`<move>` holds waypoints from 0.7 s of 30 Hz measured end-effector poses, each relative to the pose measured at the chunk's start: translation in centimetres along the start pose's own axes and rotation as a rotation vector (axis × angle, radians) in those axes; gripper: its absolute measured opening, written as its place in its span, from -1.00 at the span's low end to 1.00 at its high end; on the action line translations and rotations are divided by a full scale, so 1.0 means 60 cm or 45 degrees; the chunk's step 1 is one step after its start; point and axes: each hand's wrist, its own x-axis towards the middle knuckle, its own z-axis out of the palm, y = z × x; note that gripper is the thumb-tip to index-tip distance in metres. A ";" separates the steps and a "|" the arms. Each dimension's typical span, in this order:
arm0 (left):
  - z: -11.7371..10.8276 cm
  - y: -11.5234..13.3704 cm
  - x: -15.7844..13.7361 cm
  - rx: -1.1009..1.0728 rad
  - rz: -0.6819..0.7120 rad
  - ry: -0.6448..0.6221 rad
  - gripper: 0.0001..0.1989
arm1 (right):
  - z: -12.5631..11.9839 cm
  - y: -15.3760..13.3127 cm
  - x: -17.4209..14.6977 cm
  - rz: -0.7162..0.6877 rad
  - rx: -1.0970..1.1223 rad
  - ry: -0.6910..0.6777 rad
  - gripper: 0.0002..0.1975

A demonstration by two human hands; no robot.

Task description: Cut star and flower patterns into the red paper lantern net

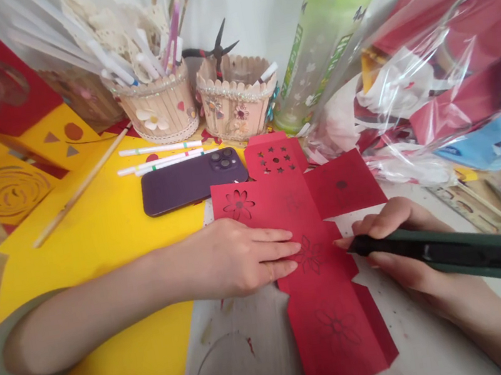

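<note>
A red card box template [293, 218] lies flat, with flowers drawn on several panels and stars and petals cut through others. My left hand [237, 256] rests on its middle, palm down and fingers stretched out, beside a drawn flower. At the right edge of the template, my right hand [409, 257] grips a dark green and black utility knife [460, 252]. The knife's black tip points left toward the card; its blade cannot be made out. One fingertip of that hand touches the card's edge.
A purple phone [179, 186] and several white sticks [159, 149] lie behind my left hand on yellow card [100, 262]. Further back stand two decorated stick pots [162, 109], one with pliers [217, 50], and a green-labelled bottle [326, 36]. Clear plastic bags [446, 74] crowd the right.
</note>
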 end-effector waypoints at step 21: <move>0.023 0.003 -0.007 0.161 0.047 0.235 -0.62 | -0.002 -0.015 0.009 -0.118 -0.398 0.096 -0.91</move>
